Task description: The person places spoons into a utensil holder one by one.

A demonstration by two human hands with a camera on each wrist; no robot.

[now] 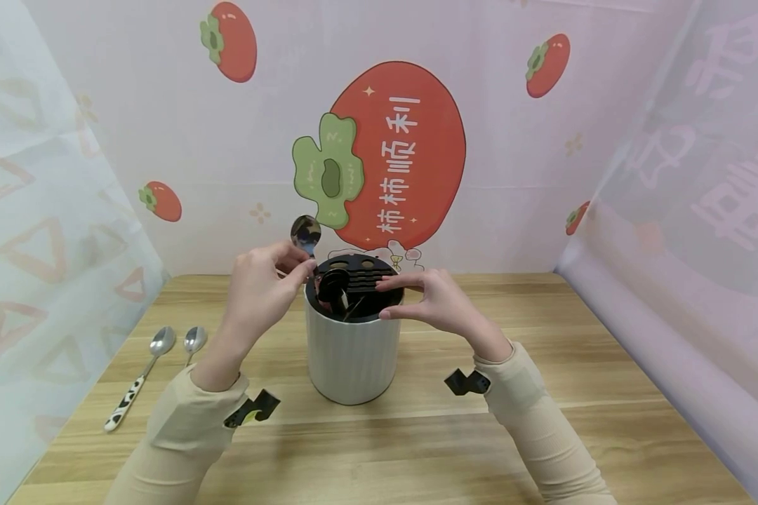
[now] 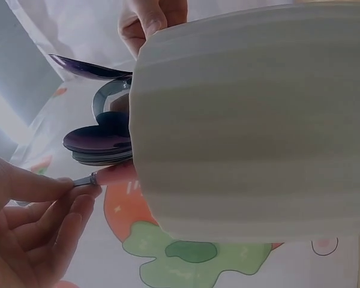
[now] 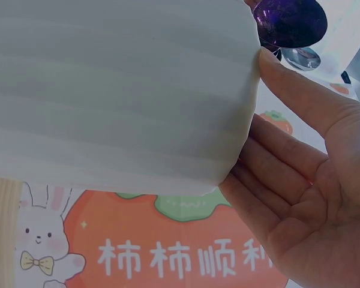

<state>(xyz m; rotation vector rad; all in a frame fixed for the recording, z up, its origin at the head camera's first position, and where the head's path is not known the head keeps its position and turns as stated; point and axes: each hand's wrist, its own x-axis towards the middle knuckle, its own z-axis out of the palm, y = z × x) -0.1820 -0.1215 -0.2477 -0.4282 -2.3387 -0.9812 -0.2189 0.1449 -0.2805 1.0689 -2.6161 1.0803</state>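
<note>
My left hand (image 1: 262, 284) pinches a metal spoon (image 1: 305, 235) by its neck, with the bowl pointing up. In the left wrist view, its pink handle (image 2: 115, 174) runs down behind the rim of a white ribbed utensil holder (image 1: 352, 361). At the right side of the rim, my right hand (image 1: 439, 301) grips the holder, thumb toward the front and fingers farther back. Dark shiny spoons (image 2: 99, 139) stand bunched inside, beside the pink handle. A black slotted insert (image 1: 360, 265) covers the back of the holder's top.
On the table's left lie a spoon with a black-and-white spotted handle (image 1: 125, 405) and another metal spoon (image 1: 194, 339), partly hidden by my left sleeve. A printed cloth backdrop (image 1: 505, 175) rises behind the wooden table (image 1: 379, 456), with cloth on both sides.
</note>
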